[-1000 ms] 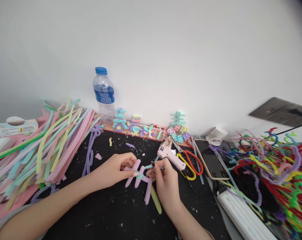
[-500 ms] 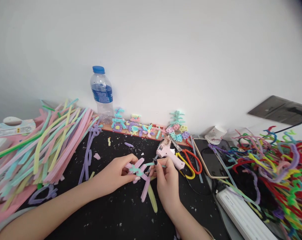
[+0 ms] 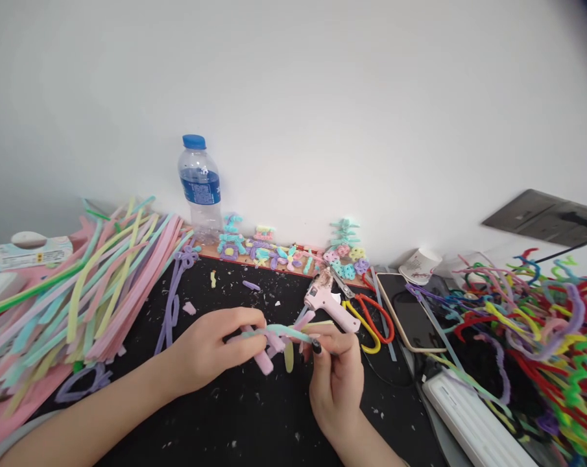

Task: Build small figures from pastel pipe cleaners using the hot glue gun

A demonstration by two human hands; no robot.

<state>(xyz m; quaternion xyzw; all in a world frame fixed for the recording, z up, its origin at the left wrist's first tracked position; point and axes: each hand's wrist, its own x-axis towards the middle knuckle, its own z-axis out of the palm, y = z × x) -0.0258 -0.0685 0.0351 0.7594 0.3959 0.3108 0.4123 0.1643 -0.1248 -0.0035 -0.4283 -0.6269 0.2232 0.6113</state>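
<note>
Between finger and thumb, my left hand [image 3: 220, 347] pinches a small pipe-cleaner figure [image 3: 263, 360] of lilac-pink pieces, its held end hidden by the fingers. From it a mint pipe cleaner [image 3: 288, 331] stretches right into the grip of my right hand [image 3: 338, 370], whose thumb with a dark nail presses near the strand's end. A pale yellow-green strip [image 3: 288, 358] hangs below, between both hands. Just behind the right hand lies a pink glue gun [image 3: 329, 303].
Red and yellow-handled scissors [image 3: 373, 319] and a phone [image 3: 412, 314] lie at right, near a white power strip [image 3: 473, 415] and tangled bright pipe cleaners [image 3: 556, 363]. Pastel pipe cleaners [image 3: 113, 279] heap at left. A bottle [image 3: 199, 188] and small finished pipe-cleaner pieces [image 3: 283, 256] line the wall.
The figure has turned edge-on, its lilac pieces now pointing down and toward the right. My left hand has rolled over it, and my right hand has shifted slightly right and down, with the mint strand stretched out.
</note>
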